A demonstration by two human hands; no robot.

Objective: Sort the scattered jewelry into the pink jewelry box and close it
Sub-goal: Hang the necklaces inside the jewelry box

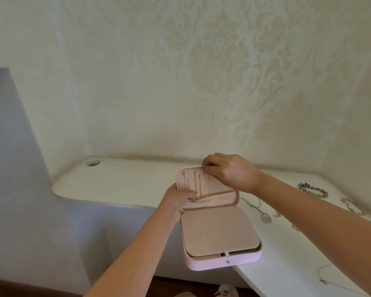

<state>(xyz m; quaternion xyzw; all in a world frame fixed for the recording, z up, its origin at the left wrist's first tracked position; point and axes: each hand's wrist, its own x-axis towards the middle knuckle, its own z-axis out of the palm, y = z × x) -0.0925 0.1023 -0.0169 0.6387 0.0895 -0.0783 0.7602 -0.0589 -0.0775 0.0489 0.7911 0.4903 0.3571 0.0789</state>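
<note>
Left hand (178, 198) pinching, right hand (228, 170) gripping

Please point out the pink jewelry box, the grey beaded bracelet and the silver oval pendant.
pink jewelry box (206, 263): head view, front wall.
grey beaded bracelet (302, 186): head view, left beads.
silver oval pendant (268, 220): head view, lower rim.

Footwear (224, 292) cropped by the bottom edge; tiny gold pieces (277, 215) beside the pendant (266, 218), shapes indistinct.

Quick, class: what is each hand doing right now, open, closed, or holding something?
Left hand: pinching the lower end of the gold chain.
Right hand: fingers curled on the top edge of the jewelry box lid.
</note>
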